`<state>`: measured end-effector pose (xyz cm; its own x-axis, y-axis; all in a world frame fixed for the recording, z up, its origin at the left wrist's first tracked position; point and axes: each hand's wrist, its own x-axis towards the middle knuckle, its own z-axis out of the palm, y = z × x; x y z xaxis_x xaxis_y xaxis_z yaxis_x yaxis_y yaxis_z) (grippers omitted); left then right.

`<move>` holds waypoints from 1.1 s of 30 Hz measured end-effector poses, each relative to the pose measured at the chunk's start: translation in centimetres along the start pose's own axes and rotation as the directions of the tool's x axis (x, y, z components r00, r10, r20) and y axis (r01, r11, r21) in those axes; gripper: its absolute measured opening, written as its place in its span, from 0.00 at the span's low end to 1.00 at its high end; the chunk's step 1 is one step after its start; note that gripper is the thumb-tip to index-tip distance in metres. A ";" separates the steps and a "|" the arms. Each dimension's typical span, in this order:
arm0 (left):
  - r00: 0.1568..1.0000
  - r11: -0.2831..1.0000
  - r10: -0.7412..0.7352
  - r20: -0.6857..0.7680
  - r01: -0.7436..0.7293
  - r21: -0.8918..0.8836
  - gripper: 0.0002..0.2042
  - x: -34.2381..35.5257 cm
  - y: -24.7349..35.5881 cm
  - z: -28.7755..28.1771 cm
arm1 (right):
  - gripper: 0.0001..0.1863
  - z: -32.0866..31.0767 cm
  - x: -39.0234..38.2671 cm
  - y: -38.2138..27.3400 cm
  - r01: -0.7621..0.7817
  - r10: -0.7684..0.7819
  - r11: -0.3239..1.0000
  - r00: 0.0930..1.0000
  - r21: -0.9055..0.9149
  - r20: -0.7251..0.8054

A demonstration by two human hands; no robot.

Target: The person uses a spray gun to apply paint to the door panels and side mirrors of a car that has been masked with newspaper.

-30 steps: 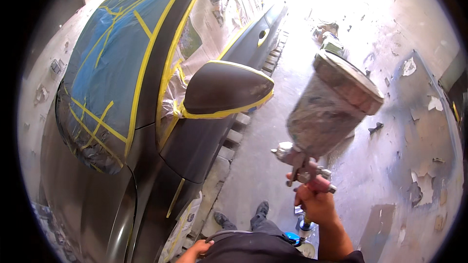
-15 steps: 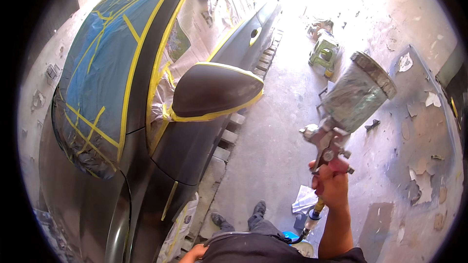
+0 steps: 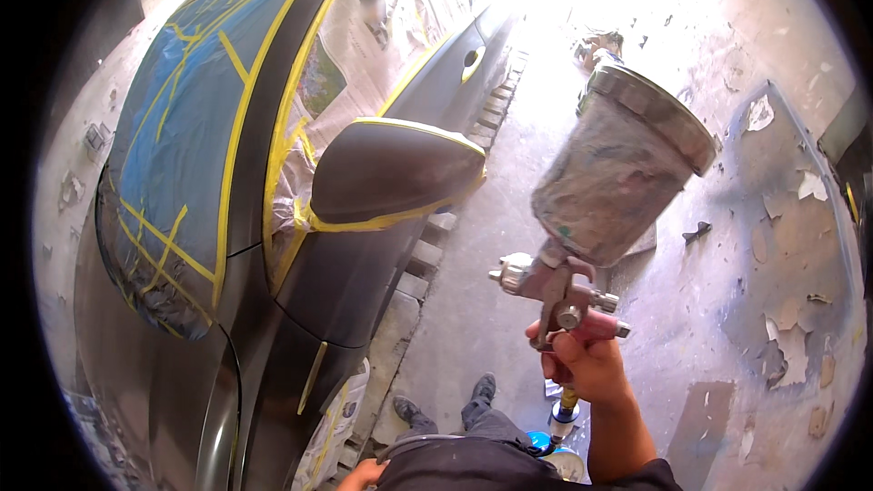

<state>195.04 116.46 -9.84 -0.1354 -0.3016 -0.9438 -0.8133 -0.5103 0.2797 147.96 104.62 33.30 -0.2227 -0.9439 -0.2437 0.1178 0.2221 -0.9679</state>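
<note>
This looks like a car paint shop. A dark car stands with its windscreen under a blue plastic sheet and its side window behind printed paper, edged in yellow tape. Beside it is a spray gun with a smeared cup, over a stained floor with peeling patches.
</note>
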 end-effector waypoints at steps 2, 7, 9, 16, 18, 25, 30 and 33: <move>1.000 0.999 0.014 -0.005 -0.014 0.033 0.27 0.0 0.2 -0.1 | 0.10 0.2 0.9 -0.6 -0.007 0.007 1.000 1.000 -0.030 -0.007; 0.996 0.994 0.088 0.008 -0.088 0.071 0.29 -2.9 5.8 0.0 | 0.13 -3.6 2.5 -0.9 0.052 -0.079 0.991 0.973 -0.127 -0.218; 0.991 0.989 0.134 -0.013 -0.133 0.071 0.29 -2.2 5.3 0.0 | 0.14 -4.6 3.3 -1.3 0.157 -0.176 0.984 0.932 -0.085 -0.317; 0.984 0.973 0.177 -0.026 -0.171 0.153 0.28 -5.5 10.7 -0.9 | 0.12 -7.5 5.2 -4.1 0.186 -0.249 0.966 0.852 -0.179 -0.460; 0.977 0.959 0.211 -0.041 -0.199 0.203 0.27 -4.3 9.8 -0.8 | 0.13 -6.9 5.3 -5.1 0.187 -0.256 0.963 0.861 -0.194 -0.440; 0.963 0.933 0.269 0.022 -0.267 0.243 0.27 -5.3 12.0 -1.0 | 0.16 -2.5 4.1 -7.5 0.046 -0.066 0.972 0.995 -0.232 -0.080; 0.954 0.914 0.301 0.021 -0.294 0.280 0.27 -5.8 14.0 -0.8 | 0.13 -1.1 5.4 -9.1 0.141 -0.125 0.982 0.984 -0.127 0.130; 0.942 0.888 0.335 0.018 -0.322 0.328 0.27 -5.8 14.5 -0.6 | 0.13 -2.3 6.3 -9.7 0.152 -0.155 0.984 0.988 -0.088 -0.024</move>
<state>184.38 110.30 -0.19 -0.4102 -0.4403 -0.7986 -0.8641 -0.0923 0.4948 143.18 97.04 40.98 -0.2615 -0.9608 -0.0923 -0.0027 0.0964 -0.9953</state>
